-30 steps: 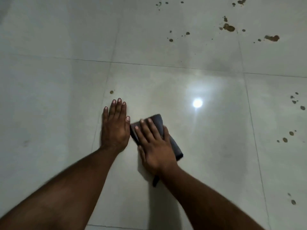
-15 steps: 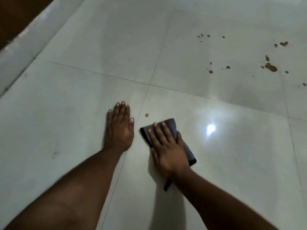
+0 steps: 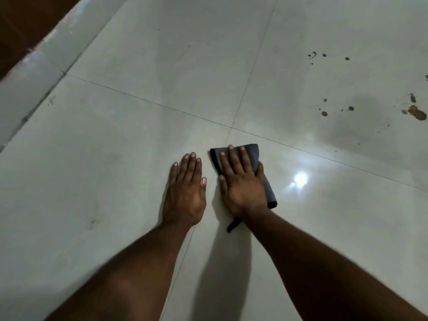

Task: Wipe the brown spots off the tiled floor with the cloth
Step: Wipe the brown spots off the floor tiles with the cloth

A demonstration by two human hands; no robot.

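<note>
Cloth [image 3: 251,156], folded and dark grey, lies flat on the tiled floor [image 3: 115,181] under the right hand [image 3: 240,184], just on the near side of the point where four tiles meet. The right hand presses it down with straight, spread fingers, nothing curled around it. The left hand [image 3: 185,193] rests flat on the floor just beside it, fingers together, holding nothing; the two hands sit close but apart.

Half a second ago a small brown spot showed on the floor just beyond the gap between the hands. Now the cloth has slid forward and that spot no longer shows, so it looks wiped or covered; which, I cannot tell.

The cloth's long axis runs from near-right to far-left under the palm, its wider end pointing away from the person, with a thin dark tail trailing back beside the wrist.

The brown spots [image 3: 416,113] that remain are well apart, toward the far right edge of the floor, so most of the wiping is probably yet to do
</note>
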